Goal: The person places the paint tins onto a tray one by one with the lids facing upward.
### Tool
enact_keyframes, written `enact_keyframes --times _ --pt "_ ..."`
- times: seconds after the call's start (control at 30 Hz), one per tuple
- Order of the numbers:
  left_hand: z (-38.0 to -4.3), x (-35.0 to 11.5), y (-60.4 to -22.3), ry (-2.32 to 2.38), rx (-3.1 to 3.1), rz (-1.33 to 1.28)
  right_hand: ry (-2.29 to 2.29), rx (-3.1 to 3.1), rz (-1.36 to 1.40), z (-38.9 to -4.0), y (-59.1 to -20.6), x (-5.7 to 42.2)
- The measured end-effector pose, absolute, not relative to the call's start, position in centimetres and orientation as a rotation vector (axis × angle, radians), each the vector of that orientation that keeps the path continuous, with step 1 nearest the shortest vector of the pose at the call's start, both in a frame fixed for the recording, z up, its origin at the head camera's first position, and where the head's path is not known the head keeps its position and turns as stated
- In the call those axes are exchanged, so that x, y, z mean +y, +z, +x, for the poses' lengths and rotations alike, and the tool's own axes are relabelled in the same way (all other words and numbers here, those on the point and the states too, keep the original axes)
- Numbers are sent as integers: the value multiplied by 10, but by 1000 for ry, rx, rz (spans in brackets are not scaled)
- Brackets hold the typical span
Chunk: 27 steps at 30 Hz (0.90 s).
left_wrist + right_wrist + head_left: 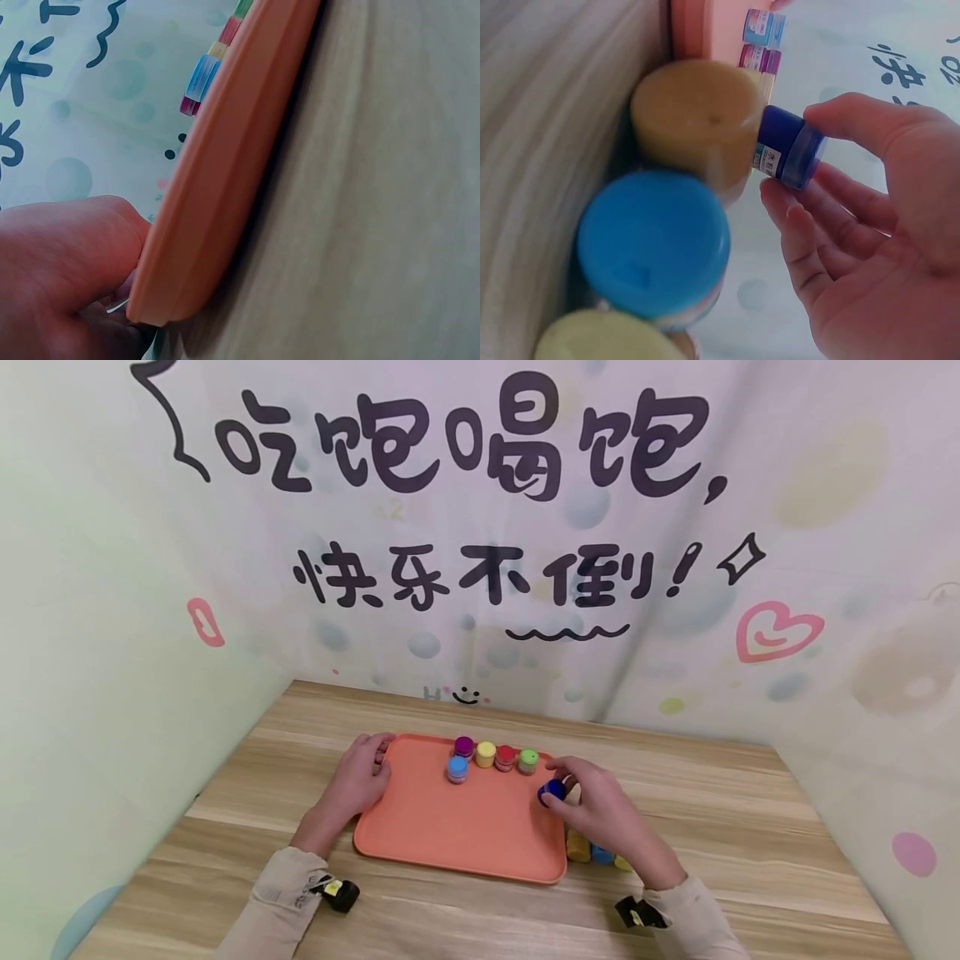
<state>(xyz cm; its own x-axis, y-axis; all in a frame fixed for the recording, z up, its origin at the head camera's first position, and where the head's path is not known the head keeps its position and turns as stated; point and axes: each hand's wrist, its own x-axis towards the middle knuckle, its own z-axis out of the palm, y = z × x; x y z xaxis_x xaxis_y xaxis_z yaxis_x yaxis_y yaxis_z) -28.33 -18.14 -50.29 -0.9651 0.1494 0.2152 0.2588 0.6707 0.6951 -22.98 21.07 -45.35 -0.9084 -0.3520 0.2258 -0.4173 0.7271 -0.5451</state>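
Note:
An orange tray point(465, 835) lies on the wooden table. My left hand point(365, 781) grips its left rim near the far corner; in the left wrist view the thumb of that hand point(71, 247) lies against the tray's edge point(217, 180). Over the tray's right side, my right hand point(600, 802) pinches a small dark blue paint jar point(787, 146) between thumb and fingers. Along the tray's far side stand a purple jar point(464, 747), a yellow jar point(486, 754), a red jar point(506, 758) and a green jar point(528, 761). A light blue jar point(457, 769) stands just in front of the purple one.
Right of the tray, partly behind my right forearm, are an ochre jar point(697, 112), a bright blue jar point(656, 240) and a pale yellow jar point(604, 337). A printed curtain point(465, 527) with large dark lettering hangs behind the table point(247, 777).

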Motion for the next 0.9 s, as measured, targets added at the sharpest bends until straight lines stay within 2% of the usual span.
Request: enact_keyframes --times 0.7,0.9 --pt "-284 -181 -502 -1170 -2739 -328 871 -2795 785 -241 -455 176" --pt "-283 -180 -501 -1162 -2732 -336 869 -2831 755 -242 -455 168"
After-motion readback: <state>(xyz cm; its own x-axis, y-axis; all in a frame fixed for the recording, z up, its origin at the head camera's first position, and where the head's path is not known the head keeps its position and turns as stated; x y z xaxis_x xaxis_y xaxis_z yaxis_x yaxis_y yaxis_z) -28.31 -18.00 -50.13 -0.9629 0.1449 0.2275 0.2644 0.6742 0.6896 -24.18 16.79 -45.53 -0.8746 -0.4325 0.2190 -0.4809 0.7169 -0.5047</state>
